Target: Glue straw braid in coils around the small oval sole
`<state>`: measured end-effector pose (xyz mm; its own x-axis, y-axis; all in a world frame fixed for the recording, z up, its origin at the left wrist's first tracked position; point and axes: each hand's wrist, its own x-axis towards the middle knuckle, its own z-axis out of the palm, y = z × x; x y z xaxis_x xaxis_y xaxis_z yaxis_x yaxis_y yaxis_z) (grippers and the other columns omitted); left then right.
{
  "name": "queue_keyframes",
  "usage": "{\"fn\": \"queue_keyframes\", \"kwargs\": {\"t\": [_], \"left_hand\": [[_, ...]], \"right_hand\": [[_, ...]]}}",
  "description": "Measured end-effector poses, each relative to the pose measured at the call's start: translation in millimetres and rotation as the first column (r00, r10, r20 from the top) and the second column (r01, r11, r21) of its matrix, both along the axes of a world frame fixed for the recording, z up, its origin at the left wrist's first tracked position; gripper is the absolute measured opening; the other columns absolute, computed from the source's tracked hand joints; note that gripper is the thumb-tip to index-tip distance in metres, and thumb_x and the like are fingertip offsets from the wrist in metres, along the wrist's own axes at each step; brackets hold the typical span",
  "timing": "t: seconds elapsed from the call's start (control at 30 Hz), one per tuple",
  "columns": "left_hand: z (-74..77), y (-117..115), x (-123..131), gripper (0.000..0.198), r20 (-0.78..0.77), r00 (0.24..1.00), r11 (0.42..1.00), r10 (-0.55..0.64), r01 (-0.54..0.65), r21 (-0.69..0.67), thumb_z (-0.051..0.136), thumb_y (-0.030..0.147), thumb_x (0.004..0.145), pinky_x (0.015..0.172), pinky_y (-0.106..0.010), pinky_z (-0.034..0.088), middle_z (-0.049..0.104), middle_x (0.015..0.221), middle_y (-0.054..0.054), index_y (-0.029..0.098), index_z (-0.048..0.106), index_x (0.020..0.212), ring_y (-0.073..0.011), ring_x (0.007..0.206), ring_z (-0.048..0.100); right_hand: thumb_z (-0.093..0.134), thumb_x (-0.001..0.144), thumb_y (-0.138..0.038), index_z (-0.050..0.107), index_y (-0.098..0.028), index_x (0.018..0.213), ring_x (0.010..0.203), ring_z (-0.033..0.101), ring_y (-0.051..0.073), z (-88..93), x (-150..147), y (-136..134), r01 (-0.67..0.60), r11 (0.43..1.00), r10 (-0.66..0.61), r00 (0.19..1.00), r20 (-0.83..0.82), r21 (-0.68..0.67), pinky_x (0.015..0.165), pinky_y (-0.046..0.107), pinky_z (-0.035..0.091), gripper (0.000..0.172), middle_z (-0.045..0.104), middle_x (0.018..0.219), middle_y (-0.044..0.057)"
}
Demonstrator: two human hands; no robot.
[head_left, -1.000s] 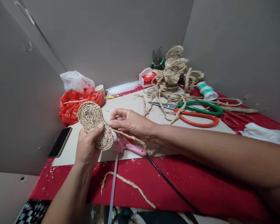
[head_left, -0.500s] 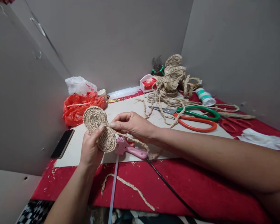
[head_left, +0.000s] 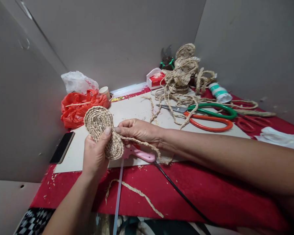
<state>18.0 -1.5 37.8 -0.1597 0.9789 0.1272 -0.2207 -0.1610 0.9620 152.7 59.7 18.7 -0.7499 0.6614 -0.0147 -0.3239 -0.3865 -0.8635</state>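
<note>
My left hand grips a coiled, figure-eight-like piece of braided straw, its thumb lying across the narrow middle. At the piece's right edge, my right hand pinches the straw braid where it joins the coil. The loose end of that braid trails right, below my right wrist. Just under my hands lies a pink glue gun with a clear glue stick sticking out toward me. My right hand's lower fingers are partly hidden.
Green-and-orange-handled scissors lie at right, near a heap of straw braid. A phone, a red plastic bag and a paper cup are at left. A black cord and a braid scrap cross the red cloth.
My right thumb and fingers stay at the coil's edge, with only a slight shift. The view has tilted a little, so the background sits higher. Both hands keep their hold.
</note>
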Motion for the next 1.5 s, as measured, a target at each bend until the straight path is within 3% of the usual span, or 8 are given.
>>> {"fn": "queue_keyframes", "kwargs": {"t": [0.27, 0.5, 0.7, 0.83, 1.03, 1.23, 1.33, 1.5], "left_hand": [[-3.6, -0.6, 1.6, 0.017, -0.023, 1.000, 1.000, 0.020, -0.019, 0.019, 0.072, 0.029, 0.076, 0.063, -0.023, 0.052, 0.068, 0.073, -0.002, 0.014, 0.066, 0.082, -0.0143, 0.065, 0.067], [-4.2, 12.1, -7.5, 0.021, 0.120, 0.992, 0.999, 0.040, -0.040, -0.004, 0.075, 0.028, 0.070, 0.062, -0.024, 0.052, 0.069, 0.071, -0.001, 0.013, 0.067, 0.083, -0.0149, 0.062, 0.066], [-4.6, 22.9, -20.2, 0.022, 0.300, 0.943, 0.989, 0.144, -0.143, -0.024, 0.077, 0.024, 0.063, 0.064, -0.022, 0.052, 0.071, 0.072, -0.001, 0.013, 0.068, 0.080, -0.0128, 0.062, 0.066], [-3.2, 22.6, -18.6, 0.026, 0.331, 0.941, 0.998, 0.066, -0.059, -0.030, 0.073, 0.030, 0.068, 0.076, -0.028, 0.053, 0.073, 0.083, -0.004, 0.014, 0.069, 0.088, -0.0187, 0.079, 0.069], [3.7, 16.6, -22.0, 0.037, 0.219, 0.973, 0.998, -0.068, 0.068, 0.009, 0.065, 0.042, 0.078, 0.082, -0.033, 0.051, 0.072, 0.096, -0.008, 0.015, 0.066, 0.103, -0.0232, 0.095, 0.067], [4.9, 26.5, -41.6, 0.036, 0.211, 0.977, 0.994, -0.023, 0.000, 0.111, 0.060, 0.050, 0.081, 0.070, -0.023, 0.049, 0.068, 0.082, -0.003, 0.016, 0.066, 0.090, -0.0122, 0.074, 0.064], [4.0, 32.5, -48.9, 0.030, 0.265, 0.959, 0.981, 0.103, -0.142, 0.131, 0.070, 0.039, 0.075, 0.059, -0.018, 0.044, 0.053, 0.056, 0.005, 0.015, 0.056, 0.066, -0.0053, 0.052, 0.050], [5.1, 33.4, -51.3, 0.044, 0.273, 0.958, 0.985, 0.088, -0.124, 0.117, 0.071, 0.037, 0.075, 0.051, -0.019, 0.041, 0.031, 0.046, 0.009, 0.019, 0.036, 0.056, -0.0050, 0.042, 0.035]], "right_hand": [[0.082, 0.058, -0.052, 0.050, -0.016, 0.061, 0.037, 0.043, 0.004, -0.9, -3.0, 1.5, -0.031, 0.999, 0.028, 0.997, 0.067, 0.043, 0.037, 0.015, 0.037, 0.048, 0.050, 0.044, -0.008], [0.073, 0.070, -0.056, 0.058, -0.013, 0.066, 0.041, 0.048, 0.005, -1.0, -4.9, 14.1, -0.091, 0.995, 0.086, 0.989, 0.118, 0.036, 0.039, 0.016, 0.041, 0.045, 0.057, 0.053, -0.002], [0.058, 0.080, -0.062, 0.066, -0.013, 0.079, 0.057, 0.062, 0.012, 9.8, 5.1, 18.2, 0.064, 0.980, -0.103, 0.973, 0.205, 0.186, 0.051, 0.024, 0.051, 0.049, 0.067, 0.071, 0.007], [0.077, 0.069, -0.045, 0.066, -0.014, 0.080, 0.062, 0.061, 0.010, 11.5, 5.6, 11.7, -0.034, 0.911, -0.088, 0.958, 0.274, 0.411, 0.054, 0.020, 0.048, 0.034, 0.065, 0.072, 0.002], [0.080, 0.064, -0.037, 0.066, -0.014, 0.077, 0.051, 0.056, 0.007, 10.3, 4.0, 11.4, -0.020, 0.933, -0.064, 0.973, 0.221, 0.359, 0.051, 0.020, 0.046, 0.030, 0.062, 0.062, -0.002], [0.083, 0.061, -0.039, 0.066, -0.013, 0.078, 0.058, 0.061, 0.009, 16.0, 7.6, 13.4, 0.035, 0.967, -0.054, 0.996, 0.069, 0.251, 0.053, 0.019, 0.048, 0.035, 0.066, 0.068, 0.000], [0.081, 0.063, -0.037, 0.066, -0.013, 0.083, 0.060, 0.062, 0.009, 15.5, 7.5, 12.3, 0.002, 0.981, -0.014, 0.998, 0.056, 0.196, 0.055, 0.019, 0.049, 0.035, 0.067, 0.071, 0.001], [0.081, 0.064, -0.035, 0.066, -0.013, 0.082, 0.059, 0.061, 0.008, 16.6, 5.6, 8.1, 0.083, 0.972, -0.090, 0.996, 0.025, 0.219, 0.054, 0.018, 0.047, 0.032, 0.066, 0.070, 0.000]]}}
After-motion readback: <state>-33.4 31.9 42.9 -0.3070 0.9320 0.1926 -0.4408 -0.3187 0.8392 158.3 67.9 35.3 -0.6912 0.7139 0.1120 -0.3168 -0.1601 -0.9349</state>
